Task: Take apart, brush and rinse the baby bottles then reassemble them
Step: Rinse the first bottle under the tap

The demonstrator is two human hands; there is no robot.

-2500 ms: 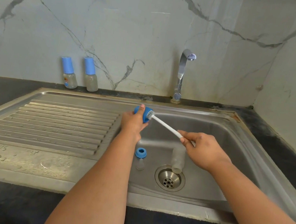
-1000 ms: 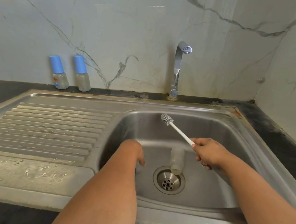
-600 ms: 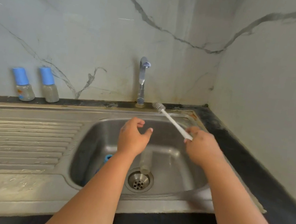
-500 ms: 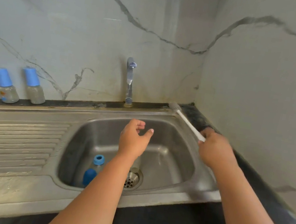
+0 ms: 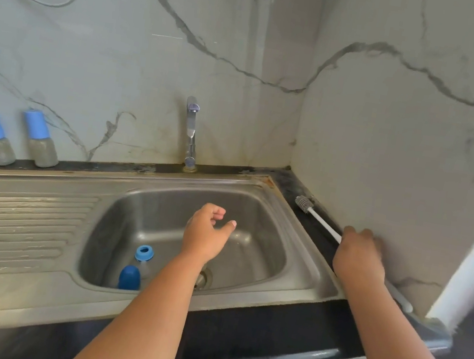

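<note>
Bottles [image 5: 16,136] with blue caps are standing upright side by side on the dark counter [image 5: 252,327] against the back wall, left of the tap [image 5: 190,134] and well apart from the hands. Inside the sink [image 5: 302,270], at its front left, a blue cap [image 5: 130,278] is lying just in front of a clear part with a blue ring [image 5: 144,253]; whether they are touching cannot be told. Left hand [image 5: 205,235] is hovering over the basin, holding nothing, its fingers loosely curled and the thumb sticking out to the right. Right hand [image 5: 360,254] is resting on the counter strip between the sink rim and the side wall, over the white handle of the brush [image 5: 320,220]. Its fingers are bending down over the handle, but whether they are gripping it cannot be told. Brush bristles are lying on the counter near the back corner, and the handle's end is showing behind the right wrist.
</note>
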